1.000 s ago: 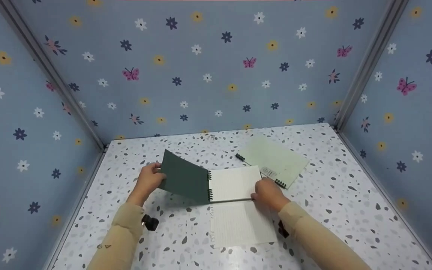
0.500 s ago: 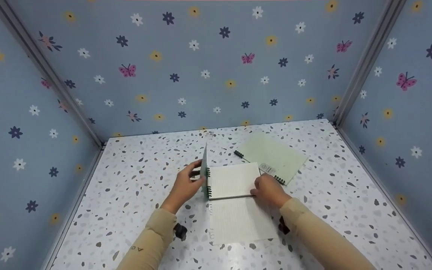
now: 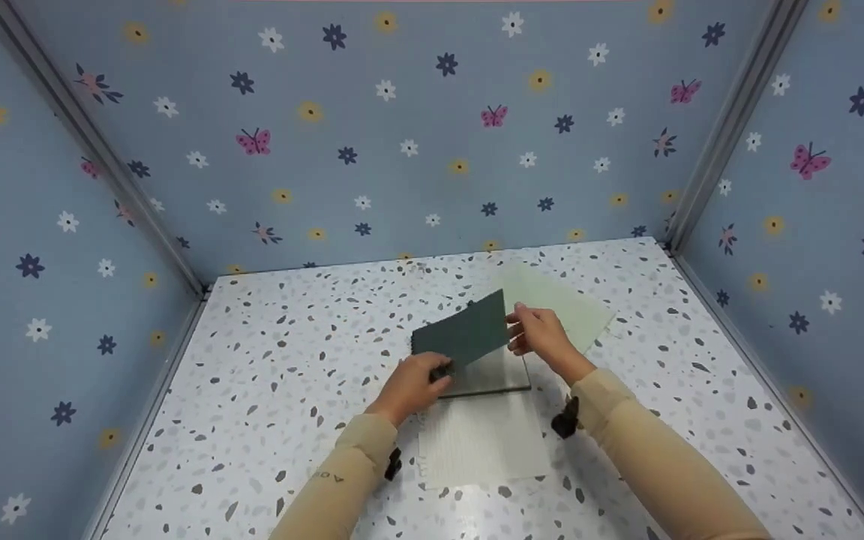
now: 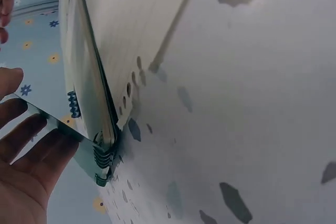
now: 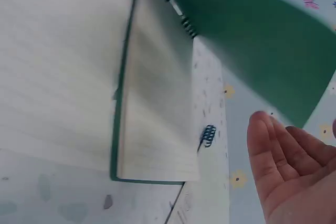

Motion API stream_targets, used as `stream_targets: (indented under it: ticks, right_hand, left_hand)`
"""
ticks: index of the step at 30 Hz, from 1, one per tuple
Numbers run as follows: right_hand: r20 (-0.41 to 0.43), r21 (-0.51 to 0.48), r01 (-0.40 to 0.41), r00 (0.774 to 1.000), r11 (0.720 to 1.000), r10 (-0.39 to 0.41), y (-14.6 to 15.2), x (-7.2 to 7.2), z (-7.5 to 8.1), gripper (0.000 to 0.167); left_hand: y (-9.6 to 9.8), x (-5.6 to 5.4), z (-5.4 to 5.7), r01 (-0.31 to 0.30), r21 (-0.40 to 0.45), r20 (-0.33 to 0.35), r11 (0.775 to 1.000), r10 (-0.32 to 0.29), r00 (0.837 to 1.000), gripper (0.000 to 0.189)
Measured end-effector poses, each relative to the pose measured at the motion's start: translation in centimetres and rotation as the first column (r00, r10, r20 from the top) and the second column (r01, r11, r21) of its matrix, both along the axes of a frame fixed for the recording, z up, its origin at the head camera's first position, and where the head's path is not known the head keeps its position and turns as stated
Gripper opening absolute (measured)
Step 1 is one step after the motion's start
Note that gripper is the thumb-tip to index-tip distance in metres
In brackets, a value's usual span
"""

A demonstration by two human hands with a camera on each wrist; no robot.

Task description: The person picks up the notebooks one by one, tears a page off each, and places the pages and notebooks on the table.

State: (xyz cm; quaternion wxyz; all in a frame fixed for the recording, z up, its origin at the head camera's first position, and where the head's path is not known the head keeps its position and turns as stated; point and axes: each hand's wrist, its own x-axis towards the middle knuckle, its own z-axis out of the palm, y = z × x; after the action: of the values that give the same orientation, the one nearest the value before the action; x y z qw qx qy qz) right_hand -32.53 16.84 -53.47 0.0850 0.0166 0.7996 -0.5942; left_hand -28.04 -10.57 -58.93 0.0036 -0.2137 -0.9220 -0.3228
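A spiral notebook (image 3: 484,375) lies with its dark green cover (image 3: 466,330) raised at a slant over the lined white pages. My left hand (image 3: 413,382) holds the cover's near edge close to the spiral; in the left wrist view, its fingers (image 4: 52,140) lie along the cover's outer side. At the cover's free right edge is my right hand (image 3: 541,334), with fingers slightly bent and nothing in them. The right wrist view shows that palm (image 5: 294,182) beside the cover's corner. A loose lined sheet (image 3: 481,442) with torn holes lies in front of the notebook.
A pale green spiral notebook (image 3: 589,311) lies behind, partly covered by my right hand and the raised cover. The speckled white tabletop (image 3: 289,375) is bounded by blue flowered panels (image 3: 402,112) at the back and both sides.
My left hand has swung the green cover from the left, past upright, to a slant over the pages. My right hand has left the pages' near right corner and risen to the cover's free edge.
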Motion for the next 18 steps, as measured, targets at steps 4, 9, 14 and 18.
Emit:
stream_targets:
  ticks: [4,9,14,18]
  right_hand:
    - [0.02,0.083,0.015,1.0,0.996,-0.016,0.4,0.0,-0.8,0.028]
    - [0.02,0.198,0.044,0.999,0.979,-0.048,0.6,0.2,-3.6,0.022]
    - [-0.005,0.348,0.021,1.0,0.937,-0.02,-0.2,0.5,-5.8,0.026]
    - [-0.025,0.43,-0.003,1.0,0.903,0.015,-1.6,0.5,-6.4,0.032]
  left_hand:
    - [0.8,0.0,-0.3,0.027,-0.185,-0.051,0.982,-0.037,0.998,0.036]
    - [0.8,-0.3,-0.8,0.054,-0.315,-0.105,0.948,-0.091,0.99,0.031]
    - [-0.1,-0.5,-0.9,0.084,-0.346,-0.123,0.934,-0.133,0.983,0.024]
    - [-1.2,-0.7,-0.6,0.103,-0.363,-0.095,0.926,-0.147,0.984,0.021]
